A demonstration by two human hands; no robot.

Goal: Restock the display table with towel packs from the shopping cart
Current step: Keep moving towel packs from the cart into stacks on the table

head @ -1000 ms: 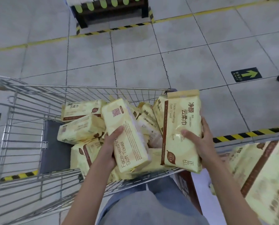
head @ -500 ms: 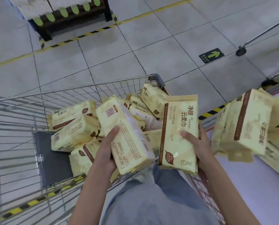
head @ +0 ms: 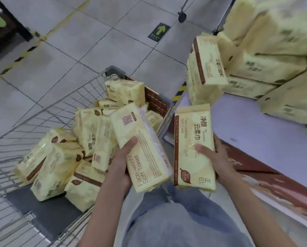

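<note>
Towel packs: one in each hand. Left hand [head: 121, 168] grips a pack [head: 142, 148] above the shopping cart [head: 42, 118]; right hand [head: 218, 161] grips another pack [head: 193, 147] beside the display table [head: 256, 132]. Both hands are closed around their packs, thumbs on front faces.

The floor [head: 63, 68] is laid with pale grey tiles divided by dark grout lines. A dark floor sticker [head: 159, 32] with a green arrow lies on one tile near the top middle. A yellow line [head: 67, 18] crosses the tiles at upper left, and a yellow-and-black hazard stripe [head: 15, 63] runs alongside a dark pallet [head: 8, 31] in the top left corner, blurred, with green shapes on it. A black caster wheel [head: 182, 16] on a thin metal leg stands at the top. Blue jeans [head: 181, 221] fill the bottom centre.
</note>
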